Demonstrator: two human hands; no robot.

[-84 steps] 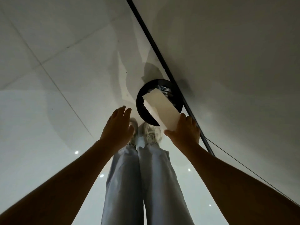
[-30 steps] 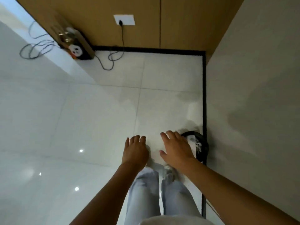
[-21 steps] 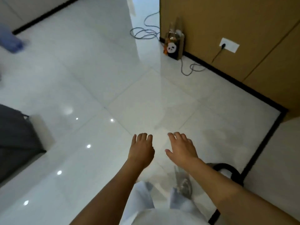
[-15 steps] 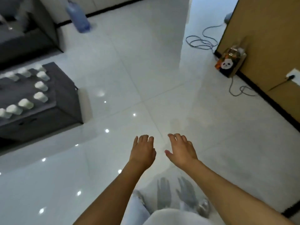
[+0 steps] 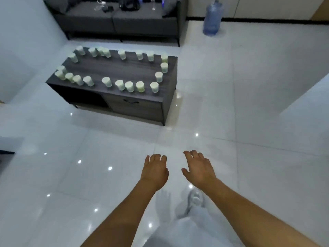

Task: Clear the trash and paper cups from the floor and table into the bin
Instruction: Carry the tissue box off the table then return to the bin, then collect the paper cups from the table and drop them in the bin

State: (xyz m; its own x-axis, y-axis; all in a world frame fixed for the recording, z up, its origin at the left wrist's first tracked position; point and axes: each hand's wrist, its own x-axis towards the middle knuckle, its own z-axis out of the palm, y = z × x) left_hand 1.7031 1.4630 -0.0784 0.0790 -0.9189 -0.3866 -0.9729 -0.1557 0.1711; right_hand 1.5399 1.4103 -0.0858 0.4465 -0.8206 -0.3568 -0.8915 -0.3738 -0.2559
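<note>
Both hands hang empty with fingers loosely spread, the left hand (image 5: 154, 171) nearer the cups (image 5: 154, 87) that ring the desk (image 5: 124, 72) ahead and to the left, well apart across bare floor (image 5: 231, 104).

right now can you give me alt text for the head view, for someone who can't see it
Two empty, open hands, left hand and right hand, reach out over a glossy white tiled floor. Ahead stands a low dark table ringed with many paper cups, with a grey sofa and a blue water jug behind it.
</note>
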